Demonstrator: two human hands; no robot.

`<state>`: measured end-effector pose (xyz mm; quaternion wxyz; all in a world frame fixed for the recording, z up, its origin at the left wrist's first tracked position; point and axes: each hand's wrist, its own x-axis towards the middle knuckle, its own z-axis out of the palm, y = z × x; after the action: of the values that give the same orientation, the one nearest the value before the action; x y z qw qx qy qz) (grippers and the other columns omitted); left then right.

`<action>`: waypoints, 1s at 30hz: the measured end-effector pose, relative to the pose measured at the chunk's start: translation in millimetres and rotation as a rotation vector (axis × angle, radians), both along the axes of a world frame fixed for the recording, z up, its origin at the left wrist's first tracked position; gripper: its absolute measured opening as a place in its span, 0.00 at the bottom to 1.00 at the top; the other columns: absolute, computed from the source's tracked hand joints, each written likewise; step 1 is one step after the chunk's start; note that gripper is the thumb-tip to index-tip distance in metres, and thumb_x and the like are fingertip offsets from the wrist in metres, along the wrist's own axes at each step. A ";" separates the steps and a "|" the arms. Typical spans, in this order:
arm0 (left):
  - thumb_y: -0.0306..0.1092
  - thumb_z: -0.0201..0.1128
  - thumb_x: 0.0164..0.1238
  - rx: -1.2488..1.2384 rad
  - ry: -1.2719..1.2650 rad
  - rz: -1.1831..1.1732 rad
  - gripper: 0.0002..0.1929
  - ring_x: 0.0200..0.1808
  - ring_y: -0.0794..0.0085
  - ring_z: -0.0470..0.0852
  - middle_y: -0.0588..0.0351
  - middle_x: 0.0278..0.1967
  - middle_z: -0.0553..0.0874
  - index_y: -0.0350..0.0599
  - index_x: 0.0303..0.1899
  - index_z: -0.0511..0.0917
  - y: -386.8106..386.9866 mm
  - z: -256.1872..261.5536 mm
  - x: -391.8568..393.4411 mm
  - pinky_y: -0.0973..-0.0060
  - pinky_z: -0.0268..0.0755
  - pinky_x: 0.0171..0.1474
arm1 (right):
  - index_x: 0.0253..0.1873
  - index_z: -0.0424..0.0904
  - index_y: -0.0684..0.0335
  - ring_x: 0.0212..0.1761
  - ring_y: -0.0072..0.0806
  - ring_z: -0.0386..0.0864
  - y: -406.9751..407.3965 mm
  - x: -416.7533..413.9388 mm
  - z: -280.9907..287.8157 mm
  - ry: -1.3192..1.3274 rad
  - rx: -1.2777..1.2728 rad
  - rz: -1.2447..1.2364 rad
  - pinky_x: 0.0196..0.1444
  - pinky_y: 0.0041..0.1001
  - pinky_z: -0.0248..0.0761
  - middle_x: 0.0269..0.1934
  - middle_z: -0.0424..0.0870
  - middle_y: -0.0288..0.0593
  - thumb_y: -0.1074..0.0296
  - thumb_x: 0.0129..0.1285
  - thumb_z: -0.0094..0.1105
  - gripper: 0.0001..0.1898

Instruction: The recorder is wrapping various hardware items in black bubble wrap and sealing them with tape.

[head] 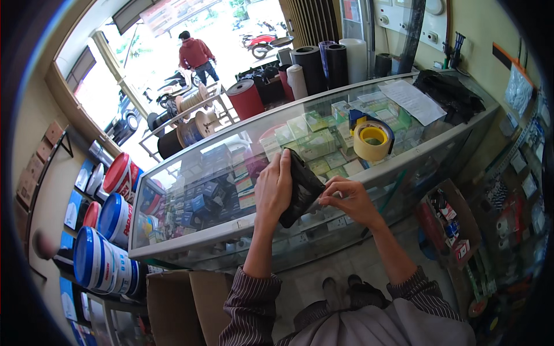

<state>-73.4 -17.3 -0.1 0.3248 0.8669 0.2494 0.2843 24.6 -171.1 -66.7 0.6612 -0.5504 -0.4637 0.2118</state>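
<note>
My left hand point(275, 186) grips a flat package in black plastic point(298, 188), held tilted above the front edge of a glass display counter point(194, 240). At the package's right corner, the thumb and fingers of my right hand point(346, 197) are pinched together; what lies between the fingertips is too small to make out. A tape dispenser with a roll of tape point(372, 140) stands on the glass to the right, beyond my hands. Farther right on the counter are a sheet of paper with writing point(413, 101) and a crumpled black plastic bag point(450, 95).
Open cardboard boxes stand near me at lower left point(173, 302) and at right point(467, 220). Paint buckets point(104, 261) line the left shelves. Behind the counter are upright rolls point(308, 69) and cable spools point(197, 127). A person in a red jacket point(197, 54) is outside near motorbikes.
</note>
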 end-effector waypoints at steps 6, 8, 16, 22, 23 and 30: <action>0.49 0.35 0.77 -0.343 0.021 -0.266 0.25 0.38 0.55 0.79 0.40 0.36 0.81 0.35 0.51 0.71 12.4 -23.7 -6.3 0.65 0.67 0.45 | 0.35 0.85 0.64 0.39 0.21 0.75 18.4 4.9 10.9 -0.290 0.134 0.005 0.42 0.23 0.67 0.31 0.80 0.37 0.72 0.51 0.72 0.07; 0.53 0.37 0.76 -0.663 0.016 -0.342 0.27 0.35 0.72 0.76 0.50 0.35 0.80 0.35 0.53 0.69 21.5 -31.7 -8.4 0.73 0.68 0.43 | 0.33 0.83 0.64 0.37 0.23 0.75 23.3 1.3 18.1 -0.305 0.127 0.017 0.43 0.25 0.67 0.28 0.78 0.35 0.67 0.44 0.77 0.13; 0.39 0.55 0.70 -0.763 -0.167 -0.647 0.21 0.47 0.74 0.79 0.52 0.46 0.80 0.41 0.60 0.68 8.4 -48.1 -2.3 0.77 0.71 0.55 | 0.45 0.75 0.63 0.39 0.23 0.77 40.0 8.5 25.1 -0.091 0.186 -0.098 0.45 0.25 0.72 0.34 0.77 0.34 0.51 0.31 0.83 0.36; 0.54 0.48 0.71 -1.872 -0.019 -1.248 0.29 0.58 0.50 0.75 0.42 0.59 0.73 0.43 0.64 0.64 31.4 -89.8 28.5 0.53 0.70 0.59 | 0.45 0.77 0.70 0.24 0.16 0.76 39.0 30.6 24.8 0.151 -0.103 0.162 0.26 0.18 0.71 0.27 0.80 0.35 0.50 0.46 0.76 0.30; 0.54 0.48 0.71 -1.865 -0.034 -1.234 0.29 0.58 0.50 0.75 0.42 0.59 0.73 0.43 0.64 0.64 25.4 -80.8 25.6 0.53 0.70 0.59 | 0.44 0.78 0.71 0.24 0.16 0.76 40.0 28.3 27.0 0.314 -0.115 0.153 0.26 0.18 0.70 0.26 0.80 0.34 0.49 0.50 0.73 0.29; 0.66 0.43 0.68 -2.012 -0.310 -0.887 0.42 0.65 0.32 0.61 0.29 0.62 0.65 0.33 0.66 0.57 40.1 -65.1 24.4 0.35 0.54 0.65 | 0.38 0.75 0.67 0.25 0.30 0.81 59.5 59.6 -5.0 0.061 -0.117 -0.595 0.27 0.29 0.71 0.23 0.80 0.45 0.41 0.55 0.65 0.28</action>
<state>-49.0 22.8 -65.1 0.9809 0.1753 -0.0092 -0.0840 84.1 -111.6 -71.7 0.6750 -0.6925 -0.2493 0.0516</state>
